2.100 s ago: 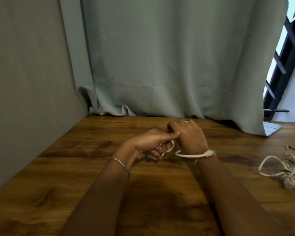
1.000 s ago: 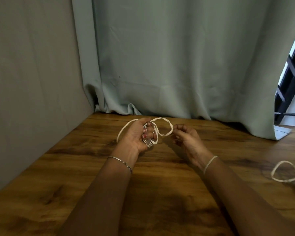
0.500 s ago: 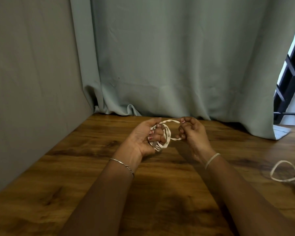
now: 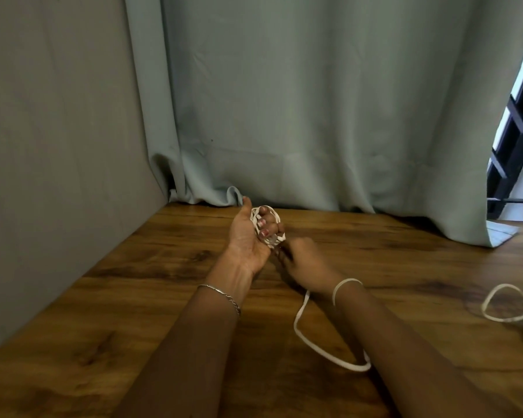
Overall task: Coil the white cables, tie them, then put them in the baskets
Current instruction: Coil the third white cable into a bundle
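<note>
My left hand (image 4: 249,233) is palm up over the wooden table (image 4: 133,312), its fingers curled round a small coil of white cable (image 4: 269,223). Just right of it, my right hand (image 4: 304,262) is blurred and low, fingers closed on the cable's free length right below the coil. That loose end (image 4: 320,348) trails in a loop across the table under my right forearm. A white band (image 4: 343,285) circles my right wrist. No basket is in view.
A second tangle of white cables (image 4: 514,306) lies at the table's right edge. A grey wall stands on the left and a grey-green curtain (image 4: 314,116) hangs along the back. A dark window frame (image 4: 514,122) shows at the far right.
My right hand dropped from beside the coil's top to below it, drawing the free end down toward me. The loose cable now lies looped on the table. My left hand rose slightly.
</note>
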### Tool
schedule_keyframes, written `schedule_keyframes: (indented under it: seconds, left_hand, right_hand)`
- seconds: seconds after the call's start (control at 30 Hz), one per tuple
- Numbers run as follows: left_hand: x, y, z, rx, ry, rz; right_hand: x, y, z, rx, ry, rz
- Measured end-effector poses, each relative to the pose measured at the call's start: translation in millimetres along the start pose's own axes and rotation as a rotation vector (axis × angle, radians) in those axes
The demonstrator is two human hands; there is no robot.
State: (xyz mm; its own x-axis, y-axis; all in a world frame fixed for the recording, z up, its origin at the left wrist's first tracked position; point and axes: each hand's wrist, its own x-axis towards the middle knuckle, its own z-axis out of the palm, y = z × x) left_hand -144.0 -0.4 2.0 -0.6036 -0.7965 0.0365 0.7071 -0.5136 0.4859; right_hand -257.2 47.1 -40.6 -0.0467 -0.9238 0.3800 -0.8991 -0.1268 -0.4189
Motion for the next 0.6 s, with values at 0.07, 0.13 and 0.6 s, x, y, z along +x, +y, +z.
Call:
schedule_keyframes:
  seconds: [0.07, 0.13, 0.6]
  left_hand:
    - [1.6, -0.3, -1.4, 0.121, 0.013, 0.055]
    - [5.2, -2.2, -2.2, 0.216, 0.022, 0.090]
    - [16.7, -7.4, -20.0, 1.024, 0.126, 0.333]
  right_hand:
    - [-2.4, -5.4, -1.5, 0.248, -0.044, 0.098]
    - [-6.9, -11.4, -4.9, 0.438, -0.116, 0.158]
    - [-23.6, -10.7, -36.8, 1.069, -0.291, 0.299]
